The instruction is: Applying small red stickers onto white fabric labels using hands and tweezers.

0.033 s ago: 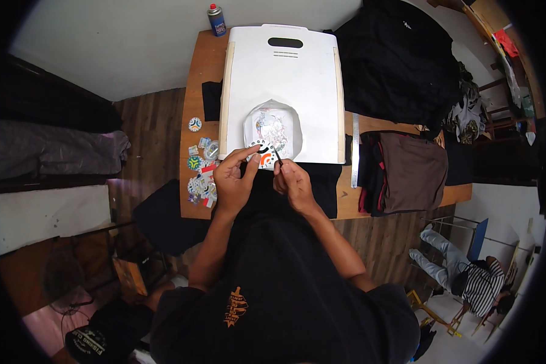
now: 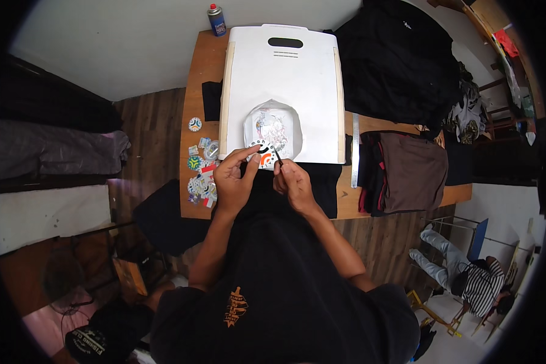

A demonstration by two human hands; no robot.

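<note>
One round sticker (image 2: pixel 262 155), white with black and orange print, pinched in the left hand (image 2: pixel 233 182) at the near edge of the white board (image 2: pixel 285 79). Right hand (image 2: pixel 292 182) closed around a thin dark tool (image 2: pixel 277 156), tip at the sticker. Printed sheet (image 2: pixel 273 128) on the board, just beyond. Loose stickers (image 2: pixel 200 173) left of the board; spray can (image 2: pixel 216 19) at its far left corner; folded brown garment (image 2: pixel 406 170) to its right.
</note>
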